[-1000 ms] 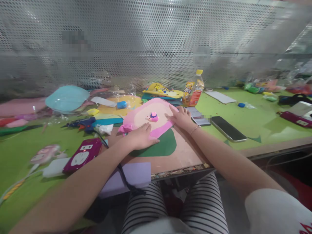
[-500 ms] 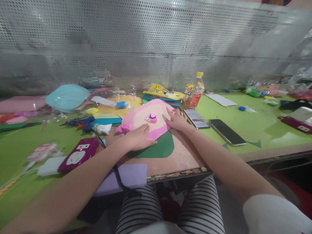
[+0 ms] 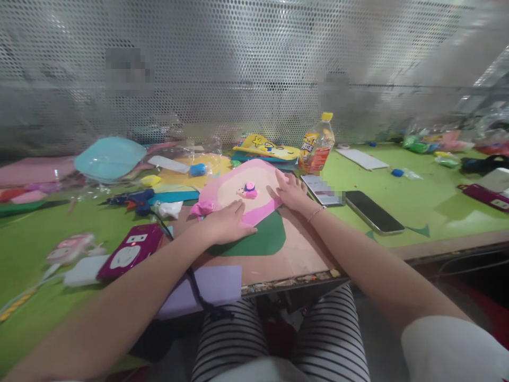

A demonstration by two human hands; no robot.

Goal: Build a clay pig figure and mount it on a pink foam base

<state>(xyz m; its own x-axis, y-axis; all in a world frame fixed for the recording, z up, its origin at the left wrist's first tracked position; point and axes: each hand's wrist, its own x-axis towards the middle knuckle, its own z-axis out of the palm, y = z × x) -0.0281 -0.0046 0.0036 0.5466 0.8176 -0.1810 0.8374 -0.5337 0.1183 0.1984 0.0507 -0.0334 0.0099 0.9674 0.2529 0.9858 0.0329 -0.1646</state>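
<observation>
A pink foam sheet (image 3: pixel 260 216) with a cream centre lies on the table, partly over a dark green sheet (image 3: pixel 258 241). On its cream area sits a small pink and blue clay snail (image 3: pixel 249 190). My left hand (image 3: pixel 228 222) rests with fingers stretched out on the near left part of the pink sheet. Across from it, my right hand (image 3: pixel 295 192) lies with spread fingers at the sheet's right edge. A lump of pink wrapped clay (image 3: pixel 202 208) is just beside my left hand.
To the left are a blue glue gun (image 3: pixel 139 201) and a magenta power strip (image 3: pixel 131 252). A drink bottle (image 3: pixel 317 143) stands behind two phones, one with a black screen (image 3: pixel 374 212). A light blue foam shape (image 3: pixel 110 159) lies at the back left.
My right hand has slid slightly to the right, off the cream area to the sheet's edge. My left hand and the snail have hardly moved.
</observation>
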